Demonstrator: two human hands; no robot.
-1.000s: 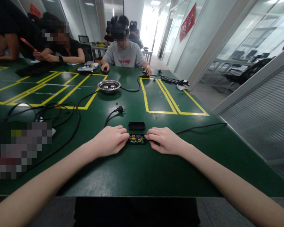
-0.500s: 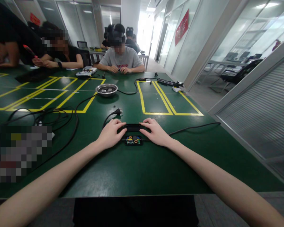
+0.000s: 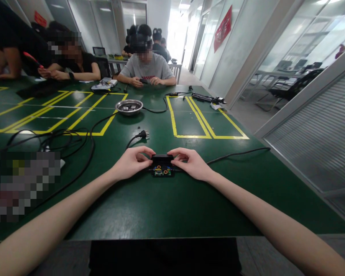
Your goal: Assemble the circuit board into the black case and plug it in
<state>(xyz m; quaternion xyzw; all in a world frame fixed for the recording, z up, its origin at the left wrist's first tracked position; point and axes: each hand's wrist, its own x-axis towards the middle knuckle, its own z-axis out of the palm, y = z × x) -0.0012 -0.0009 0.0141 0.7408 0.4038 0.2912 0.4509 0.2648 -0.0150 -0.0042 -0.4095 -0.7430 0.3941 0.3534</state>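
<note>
Black cover pinched above open circuit case

The left hand [image 3: 135,161] and right hand [image 3: 189,161] grip the plain black cover [image 3: 162,158] by its ends, at the far edge of the black case [image 3: 163,174], whose copper-ringed board shows on the green tabletop [image 3: 166,211].

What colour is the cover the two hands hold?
The cover is black, as the head view shows, between the left hand and the right hand.

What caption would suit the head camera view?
Left hand and right hand hold a black cover by an open electronics case.
</note>
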